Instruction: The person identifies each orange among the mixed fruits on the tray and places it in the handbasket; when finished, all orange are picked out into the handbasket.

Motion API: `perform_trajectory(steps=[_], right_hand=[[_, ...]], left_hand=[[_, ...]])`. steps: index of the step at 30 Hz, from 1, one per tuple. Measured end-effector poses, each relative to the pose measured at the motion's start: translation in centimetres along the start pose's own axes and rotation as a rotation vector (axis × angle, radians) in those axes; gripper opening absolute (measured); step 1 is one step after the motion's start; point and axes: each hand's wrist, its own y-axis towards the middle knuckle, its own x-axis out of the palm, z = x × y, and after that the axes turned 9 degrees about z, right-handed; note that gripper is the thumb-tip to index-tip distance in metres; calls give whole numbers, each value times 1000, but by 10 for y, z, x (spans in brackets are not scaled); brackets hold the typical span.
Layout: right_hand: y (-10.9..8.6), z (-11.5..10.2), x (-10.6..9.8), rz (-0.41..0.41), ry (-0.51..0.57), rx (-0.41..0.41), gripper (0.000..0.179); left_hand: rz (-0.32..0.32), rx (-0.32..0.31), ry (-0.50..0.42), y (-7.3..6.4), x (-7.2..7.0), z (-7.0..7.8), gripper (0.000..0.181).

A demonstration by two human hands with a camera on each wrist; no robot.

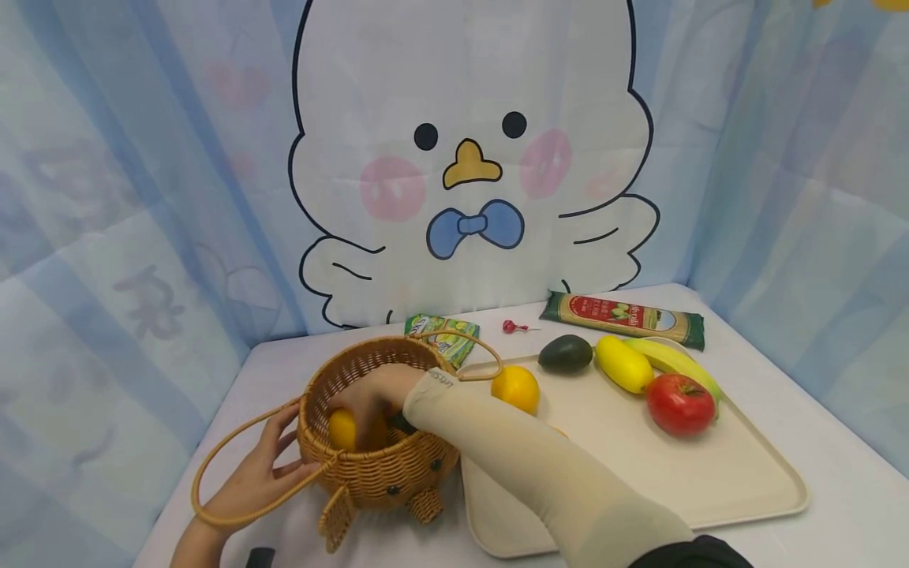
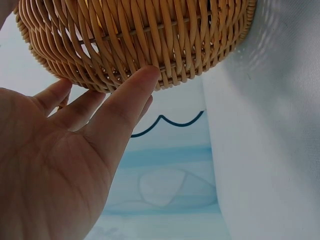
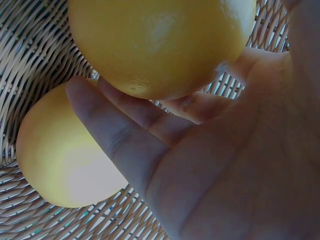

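Observation:
A wicker basket [image 1: 383, 481] with a looped handle stands left of the tray. My right hand [image 1: 372, 398] reaches down inside it, its fingers and thumb around an orange [image 3: 160, 45]. Against the fingers' other side lies a second orange [image 3: 70, 155] on the woven wall. Something dark green [image 1: 403, 423] shows beside the hand in the basket, mostly hidden by the sleeve. My left hand [image 1: 256, 481] touches the basket's left side, fingers spread and fingertips on the weave [image 2: 145, 45]. One handle loop [image 1: 199, 489] passes over the left wrist.
A cream tray [image 1: 625, 473] carries an orange [image 1: 516, 389], an avocado [image 1: 565, 354], a lemon [image 1: 623, 364], a banana [image 1: 675, 363] and a red apple [image 1: 680, 405]. Behind are a green packet [image 1: 443, 335], a red lollipop [image 1: 514, 326] and a pasta bag [image 1: 625, 317]. Curtains enclose the table.

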Motion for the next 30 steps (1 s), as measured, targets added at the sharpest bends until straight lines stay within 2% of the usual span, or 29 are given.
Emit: perform_trajectory(steps=[6, 15, 25, 30], right_hand=[[0, 1, 2, 10, 67, 19, 86], [5, 1, 3, 79, -47, -36, 76], [1, -1, 1, 79, -74, -59, 76], [0, -1, 1, 78, -53, -48, 76]], left_hand=[[-1, 8, 7, -1, 0, 0, 85], [6, 17, 5, -1, 1, 1, 85], [10, 26, 4, -1, 1, 1, 85], [7, 24, 0, -1, 2, 0, 85]])
